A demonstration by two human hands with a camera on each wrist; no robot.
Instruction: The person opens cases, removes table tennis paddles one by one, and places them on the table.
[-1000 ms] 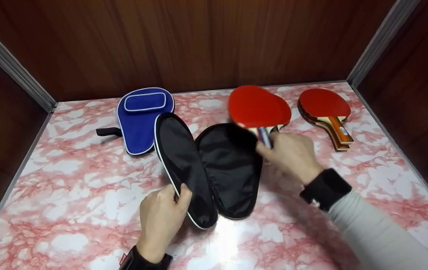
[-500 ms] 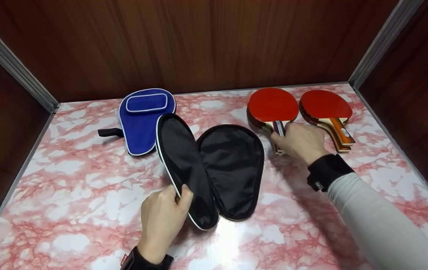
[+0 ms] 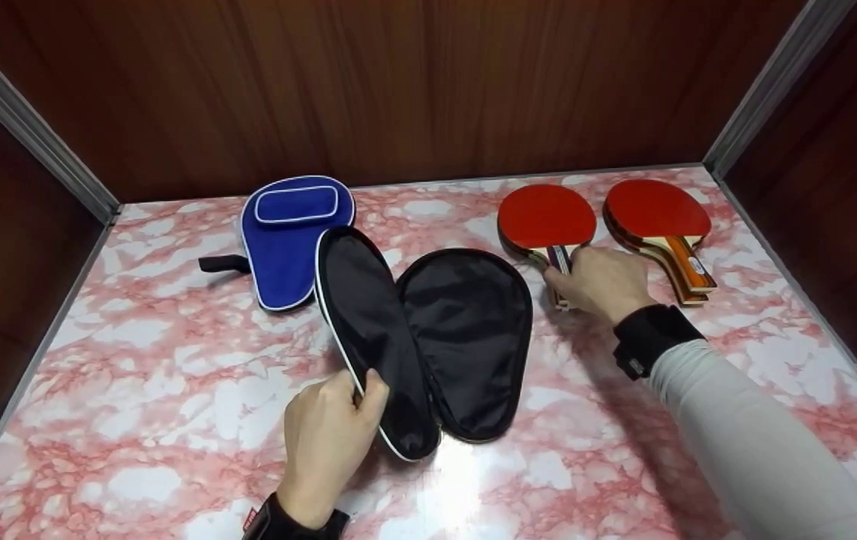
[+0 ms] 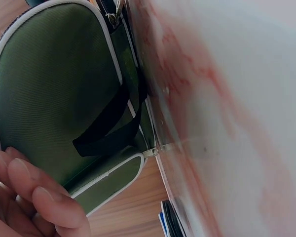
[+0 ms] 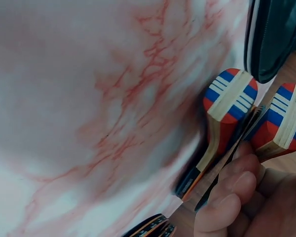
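An unzipped paddle case (image 3: 465,337) lies spread, black inside with white piping. My left hand (image 3: 331,435) grips the edge of its raised left half, thumb inside; the left wrist view shows my fingers (image 4: 59,207) against the dark green outside, near a black strap (image 4: 106,128) and a zipper pull (image 4: 150,153). Right of the case, my right hand (image 3: 604,285) holds the handle of a red table tennis paddle (image 3: 546,216) above another paddle. In the right wrist view my fingers curl at the upper handle (image 5: 281,121); the lower handle (image 5: 231,96) is close beside it.
Two stacked red paddles (image 3: 657,208) with orange handles lie at the far right. A blue paddle case (image 3: 289,240) with a black strap (image 3: 224,263) is behind the open case. Dark wooden panels (image 3: 413,90) enclose the marbled table (image 3: 173,390) at the back and sides.
My right hand has moved right with the paddle, from over the open case's upper right edge to above the other paddle. My left hand keeps its grip on the case.
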